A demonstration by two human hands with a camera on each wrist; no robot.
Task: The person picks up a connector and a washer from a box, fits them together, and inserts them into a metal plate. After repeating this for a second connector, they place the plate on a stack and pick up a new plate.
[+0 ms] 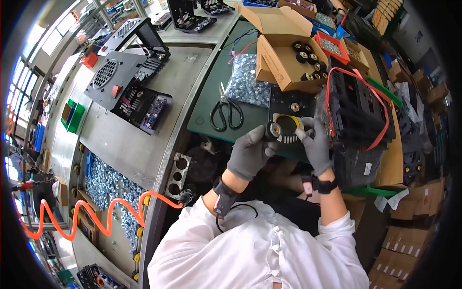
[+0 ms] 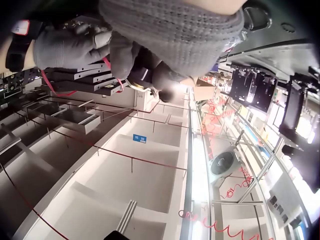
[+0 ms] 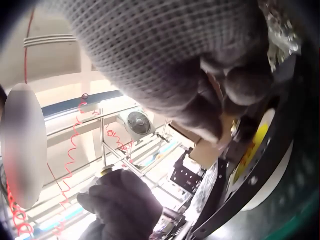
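In the head view my gloved left hand (image 1: 248, 151) grips a black round foot (image 1: 273, 130) with a pale metal centre, its face turned to the right. Just right of it, my gloved right hand (image 1: 315, 144) has fingers bent and thumb close to the index finger; I cannot tell whether something small is between them. A ring with a yellow band (image 1: 297, 122) lies behind the hands on a black metal panel (image 1: 281, 100), which has a brass-coloured hexagonal piece (image 1: 295, 107). In the right wrist view, the right hand's fingers (image 3: 205, 115) hang close over the yellow band (image 3: 252, 150).
Left of the hands lie scissors (image 1: 226, 113) and a bag of small metal parts (image 1: 248, 82). An open cardboard box (image 1: 272, 55) holds several black round feet. Black panels with a red strap (image 1: 361, 103) stand at right. An orange coiled hose (image 1: 108, 212) crosses the lower left.
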